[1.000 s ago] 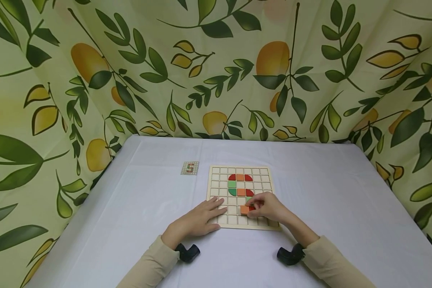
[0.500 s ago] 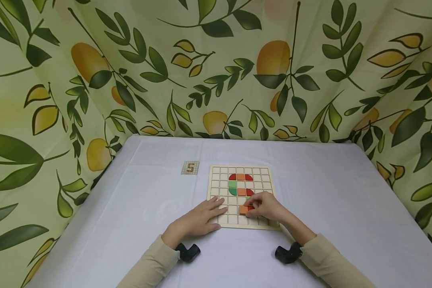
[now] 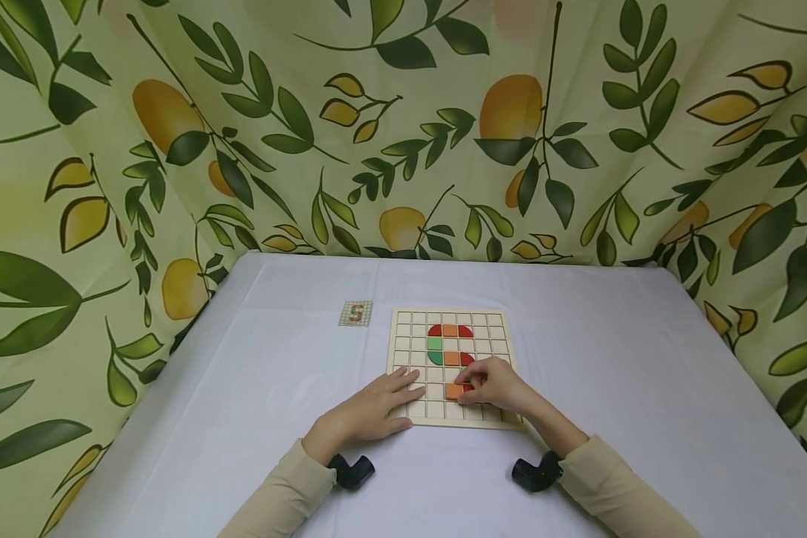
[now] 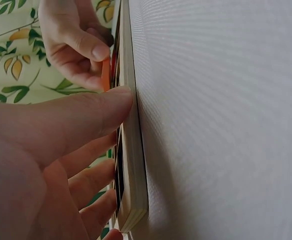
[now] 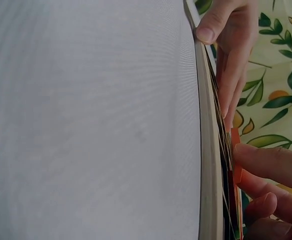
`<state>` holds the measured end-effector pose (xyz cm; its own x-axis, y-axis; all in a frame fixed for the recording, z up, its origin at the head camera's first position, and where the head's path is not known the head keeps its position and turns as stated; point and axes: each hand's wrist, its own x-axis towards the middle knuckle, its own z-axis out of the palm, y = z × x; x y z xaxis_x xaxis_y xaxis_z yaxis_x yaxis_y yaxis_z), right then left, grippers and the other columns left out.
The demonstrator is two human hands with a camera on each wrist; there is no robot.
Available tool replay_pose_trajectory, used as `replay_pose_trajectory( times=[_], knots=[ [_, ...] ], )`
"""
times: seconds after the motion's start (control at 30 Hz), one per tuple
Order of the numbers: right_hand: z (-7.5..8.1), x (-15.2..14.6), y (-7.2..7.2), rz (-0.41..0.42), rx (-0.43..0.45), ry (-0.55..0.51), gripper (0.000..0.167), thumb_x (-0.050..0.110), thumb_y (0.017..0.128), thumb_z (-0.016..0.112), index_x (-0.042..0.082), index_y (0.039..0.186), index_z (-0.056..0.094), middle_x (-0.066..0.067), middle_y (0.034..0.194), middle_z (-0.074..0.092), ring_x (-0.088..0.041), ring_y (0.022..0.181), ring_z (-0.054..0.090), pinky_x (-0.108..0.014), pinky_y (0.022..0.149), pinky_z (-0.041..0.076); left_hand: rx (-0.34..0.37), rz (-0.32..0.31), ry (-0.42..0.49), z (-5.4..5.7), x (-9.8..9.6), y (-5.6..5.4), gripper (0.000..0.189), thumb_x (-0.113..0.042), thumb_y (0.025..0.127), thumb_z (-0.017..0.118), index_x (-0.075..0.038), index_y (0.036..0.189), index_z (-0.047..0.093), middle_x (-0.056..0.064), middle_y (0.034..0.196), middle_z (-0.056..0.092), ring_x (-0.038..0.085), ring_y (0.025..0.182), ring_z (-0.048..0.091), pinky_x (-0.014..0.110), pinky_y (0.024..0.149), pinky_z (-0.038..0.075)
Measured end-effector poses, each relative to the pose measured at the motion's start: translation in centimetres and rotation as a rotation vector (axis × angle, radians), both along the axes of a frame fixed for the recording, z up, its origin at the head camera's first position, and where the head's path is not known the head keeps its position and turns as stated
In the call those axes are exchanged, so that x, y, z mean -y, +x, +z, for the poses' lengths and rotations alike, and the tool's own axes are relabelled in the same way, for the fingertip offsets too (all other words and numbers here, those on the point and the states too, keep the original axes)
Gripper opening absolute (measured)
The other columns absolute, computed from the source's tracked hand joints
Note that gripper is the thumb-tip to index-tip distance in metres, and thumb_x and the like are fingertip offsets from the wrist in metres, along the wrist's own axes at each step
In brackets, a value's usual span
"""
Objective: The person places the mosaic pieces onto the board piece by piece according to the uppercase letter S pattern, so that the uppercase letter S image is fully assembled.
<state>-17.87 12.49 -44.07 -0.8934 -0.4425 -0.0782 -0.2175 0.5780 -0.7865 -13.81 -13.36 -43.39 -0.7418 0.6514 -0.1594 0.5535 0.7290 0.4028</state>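
A wooden grid board [image 3: 403, 317] lies on the white table. Red, orange and green tiles form a curved figure on it, among them a light green square [image 3: 434, 344] and a red rounded tile [image 3: 434, 330]. My right hand [image 3: 498, 385] pinches an orange square tile [image 3: 453, 391] at a cell in the lower part of the board, beside a red tile [image 3: 468, 387] partly hidden by the fingers. In the right wrist view the orange tile [image 5: 236, 150] stands slightly raised off the grid. My left hand [image 3: 376, 407] rests with spread fingers on the board's front left corner, thumb at its edge.
A small card [image 3: 355, 313] printed with a coloured S on a grid lies left of the board. Black curved pieces [image 3: 353, 473] sit at both wrists. Behind the table [image 3: 276, 299] hangs a leaf-and-fruit patterned curtain [image 3: 403, 149].
My right hand has shifted slightly left with the orange tile, which now sits lower over its cell, a little farther from the right side. The left hand has stayed in place.
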Motion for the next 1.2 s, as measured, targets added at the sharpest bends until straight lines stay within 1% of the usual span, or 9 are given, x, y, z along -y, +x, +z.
replay_pose_trajectory(
  times=[0.27,0.57,0.83,1.0,1.2],
  knots=[
    [-0.07,0.01,-0.01,-0.002,-0.012,0.003,0.021,0.008,0.072,0.082,0.0,0.089,0.074,0.007,0.057,0.043,-0.004,0.055,0.038,-0.017,0.05,0.034,-0.009,-0.006,0.001,0.01,-0.03,-0.01,0.054,-0.029,0.097,0.056,-0.016,0.147,0.042,0.009,0.16,0.03,0.032,0.151,0.022,0.05,0.123,0.025],
    [-0.14,0.24,0.06,-0.029,-0.017,0.03,0.021,0.007,0.07,0.083,0.002,0.088,0.074,0.006,0.057,0.042,-0.007,0.057,0.039,-0.018,0.051,0.033,0.011,0.007,-0.001,0.16,-0.02,0.08,0.054,-0.03,0.097,0.055,-0.017,0.147,0.041,0.007,0.161,0.029,0.03,0.152,0.019,0.049,0.124,0.023],
    [-0.26,0.39,-0.03,-0.052,-0.011,0.043,0.02,0.006,0.069,0.084,0.003,0.087,0.074,0.006,0.056,0.041,-0.008,0.057,0.039,-0.018,0.052,0.033,0.003,-0.003,0.011,0.08,-0.09,0.03,0.053,-0.028,0.096,0.056,-0.015,0.147,0.043,0.009,0.16,0.03,0.032,0.152,0.021,0.051,0.123,0.024],
    [-0.2,0.4,0.0,-0.052,-0.013,0.043,0.02,0.007,0.069,0.084,0.003,0.087,0.074,0.006,0.056,0.041,-0.008,0.057,0.039,-0.018,0.052,0.033,-0.001,-0.004,0.009,0.12,-0.08,0.06,0.053,-0.028,0.097,0.056,-0.015,0.146,0.043,0.009,0.16,0.031,0.032,0.151,0.022,0.051,0.123,0.025],
    [0.05,0.14,0.1,-0.036,-0.01,0.018,0.02,0.007,0.07,0.083,0.002,0.088,0.074,0.006,0.056,0.04,-0.006,0.056,0.038,-0.017,0.051,0.032,-0.014,-0.008,0.004,0.09,-0.04,0.06,0.053,-0.028,0.097,0.056,-0.015,0.146,0.043,0.009,0.159,0.031,0.033,0.151,0.023,0.051,0.122,0.026]
  ],
)
